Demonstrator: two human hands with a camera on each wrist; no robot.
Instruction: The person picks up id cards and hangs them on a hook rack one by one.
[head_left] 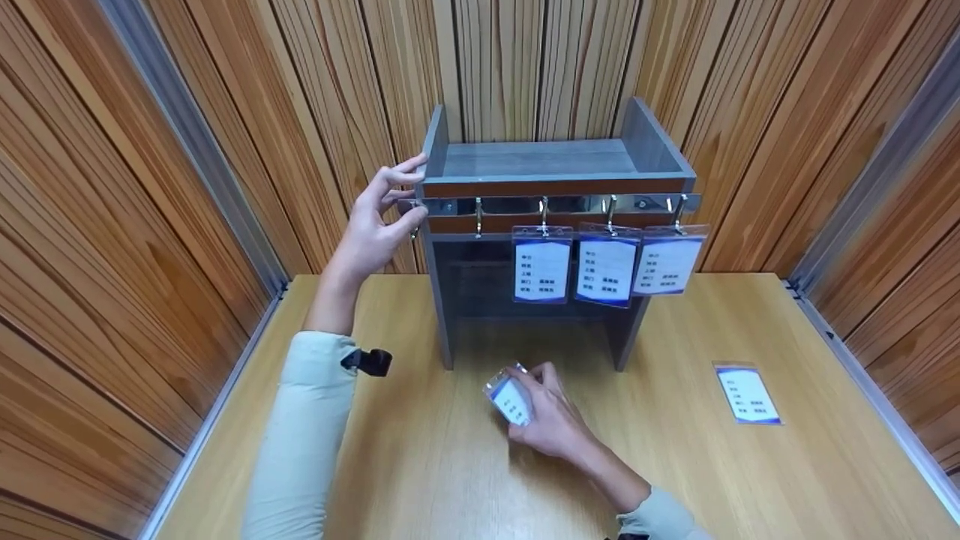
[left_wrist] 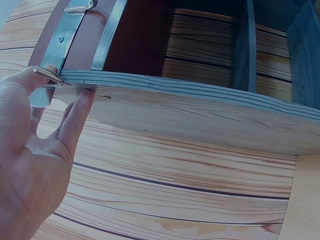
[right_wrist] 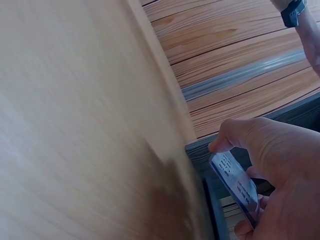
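My right hand (head_left: 555,420) grips a badge in a clear plastic holder (head_left: 511,401) low in front of the shelf. In the right wrist view, the thumb lies at one edge of this badge and the fingers are behind it. At the shelf's left front edge, my left hand (head_left: 379,221) holds the grey shelf (head_left: 532,159). Its thumb is by the left end of the metal hook rail (head_left: 517,205), its fingers against the side panel (left_wrist: 165,105). Three badges hang from hooks: a left one (head_left: 541,268), a middle one (head_left: 606,270) and a right one (head_left: 670,262).
Another badge (head_left: 748,394) lies flat on the wooden table (head_left: 405,457), to the right. A bare hook (head_left: 478,217) is left of the hanging badges. Wood-panelled walls (head_left: 360,112) close in the back and both sides.
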